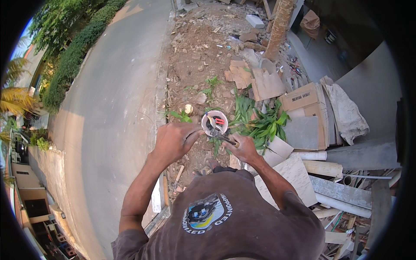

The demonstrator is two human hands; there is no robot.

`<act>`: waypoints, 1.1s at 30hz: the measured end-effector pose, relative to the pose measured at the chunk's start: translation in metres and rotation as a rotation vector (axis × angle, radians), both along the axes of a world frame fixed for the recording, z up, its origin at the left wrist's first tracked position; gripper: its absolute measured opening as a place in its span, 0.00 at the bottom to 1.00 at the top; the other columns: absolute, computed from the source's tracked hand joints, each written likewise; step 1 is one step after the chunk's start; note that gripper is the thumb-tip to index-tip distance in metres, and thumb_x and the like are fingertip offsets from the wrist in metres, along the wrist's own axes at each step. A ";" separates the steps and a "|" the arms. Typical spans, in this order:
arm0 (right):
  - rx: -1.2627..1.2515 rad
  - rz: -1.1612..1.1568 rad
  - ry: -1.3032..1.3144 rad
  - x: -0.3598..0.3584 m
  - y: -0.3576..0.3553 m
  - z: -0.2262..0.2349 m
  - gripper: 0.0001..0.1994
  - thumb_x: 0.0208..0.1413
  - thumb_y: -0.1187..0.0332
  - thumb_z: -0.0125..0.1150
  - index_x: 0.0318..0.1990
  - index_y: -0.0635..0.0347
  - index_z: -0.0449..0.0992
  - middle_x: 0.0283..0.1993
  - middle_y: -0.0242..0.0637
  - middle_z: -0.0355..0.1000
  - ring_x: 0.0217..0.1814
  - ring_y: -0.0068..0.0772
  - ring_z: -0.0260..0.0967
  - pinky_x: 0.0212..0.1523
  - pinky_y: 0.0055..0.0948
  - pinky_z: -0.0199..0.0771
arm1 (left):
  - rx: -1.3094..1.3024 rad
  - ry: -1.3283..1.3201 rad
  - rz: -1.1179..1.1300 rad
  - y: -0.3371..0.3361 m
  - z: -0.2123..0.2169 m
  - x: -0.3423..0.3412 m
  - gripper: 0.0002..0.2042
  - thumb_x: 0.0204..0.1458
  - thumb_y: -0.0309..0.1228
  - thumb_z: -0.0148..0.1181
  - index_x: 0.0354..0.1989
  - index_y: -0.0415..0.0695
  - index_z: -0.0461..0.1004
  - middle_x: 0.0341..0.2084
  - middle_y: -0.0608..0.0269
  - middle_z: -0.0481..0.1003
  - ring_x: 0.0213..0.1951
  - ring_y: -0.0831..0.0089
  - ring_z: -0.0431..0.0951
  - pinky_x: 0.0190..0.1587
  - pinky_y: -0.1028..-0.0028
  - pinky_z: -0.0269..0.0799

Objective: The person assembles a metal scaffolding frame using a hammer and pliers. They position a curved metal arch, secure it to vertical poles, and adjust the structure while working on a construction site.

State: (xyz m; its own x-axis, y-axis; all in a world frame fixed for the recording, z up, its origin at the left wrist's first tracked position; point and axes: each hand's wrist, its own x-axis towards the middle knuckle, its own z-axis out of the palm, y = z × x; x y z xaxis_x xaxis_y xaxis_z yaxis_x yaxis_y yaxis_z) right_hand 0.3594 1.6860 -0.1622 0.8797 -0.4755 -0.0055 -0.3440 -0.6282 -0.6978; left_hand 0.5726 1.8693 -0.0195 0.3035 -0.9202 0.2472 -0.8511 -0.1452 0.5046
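Observation:
My right hand (243,148) is closed round the handles of dark metal pliers (223,138), whose jaws point up and left toward my other hand. My left hand (177,139) has its thumb and fingers pinched together close to the jaws. Something thin seems to be between those fingertips, too small to make out. Just beyond the two hands is a small pale bucket (225,117), its opening facing up. Inside it are red-handled tools (219,121) and other items partly hidden by one another.
Green leafy plants (260,119) grow right of the bucket, beside cardboard sheets (303,99) and a white sack (346,115). Boards and pipes (342,190) are heaped at the lower right. A tree trunk (279,28) rises beyond rubble. Paved road (104,108) runs along the left.

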 end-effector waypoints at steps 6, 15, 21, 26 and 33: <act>0.052 -0.122 -0.008 -0.032 -0.009 -0.047 0.20 0.58 0.50 0.68 0.40 0.61 0.80 0.30 0.47 0.77 0.30 0.46 0.76 0.35 0.43 0.73 | 0.047 0.135 -0.072 -0.024 -0.014 0.004 0.10 0.58 0.36 0.66 0.41 0.44 0.85 0.36 0.53 0.84 0.37 0.55 0.85 0.39 0.63 0.79; 0.270 -0.299 0.030 -0.062 -0.001 -0.044 0.17 0.60 0.54 0.65 0.39 0.62 0.80 0.30 0.54 0.75 0.31 0.54 0.75 0.35 0.47 0.72 | 0.045 0.343 -0.238 -0.072 -0.034 -0.017 0.07 0.58 0.32 0.66 0.40 0.43 0.84 0.25 0.53 0.79 0.25 0.62 0.78 0.31 0.66 0.71; 0.118 -0.347 -0.227 -0.088 0.010 -0.037 0.19 0.58 0.58 0.65 0.49 0.63 0.79 0.31 0.57 0.76 0.35 0.60 0.76 0.37 0.50 0.74 | 0.036 0.406 -0.336 -0.100 -0.071 -0.022 0.09 0.60 0.32 0.65 0.37 0.38 0.82 0.21 0.61 0.76 0.23 0.76 0.71 0.29 0.71 0.67; 0.234 -0.406 0.120 -0.094 0.000 -0.045 0.19 0.61 0.57 0.65 0.49 0.66 0.78 0.31 0.53 0.77 0.32 0.49 0.75 0.39 0.42 0.75 | 0.087 0.537 -0.310 -0.125 -0.062 -0.036 0.10 0.61 0.33 0.65 0.37 0.37 0.83 0.22 0.62 0.78 0.25 0.78 0.73 0.30 0.73 0.68; 0.229 -0.409 0.232 -0.095 0.017 -0.047 0.19 0.65 0.56 0.62 0.47 0.68 0.78 0.31 0.52 0.76 0.32 0.46 0.71 0.39 0.42 0.73 | 0.055 0.437 -0.395 -0.138 -0.069 -0.046 0.10 0.61 0.33 0.64 0.37 0.37 0.83 0.24 0.62 0.79 0.27 0.77 0.76 0.32 0.73 0.70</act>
State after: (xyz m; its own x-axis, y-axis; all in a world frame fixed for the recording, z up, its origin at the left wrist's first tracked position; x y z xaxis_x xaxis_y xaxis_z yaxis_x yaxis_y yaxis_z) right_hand 0.2640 1.7033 -0.2088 0.5860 -0.7436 -0.3220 -0.6908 -0.2508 -0.6782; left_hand 0.5265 1.7315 -0.0880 -0.0017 -0.9922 0.1246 -0.5607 0.1041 0.8215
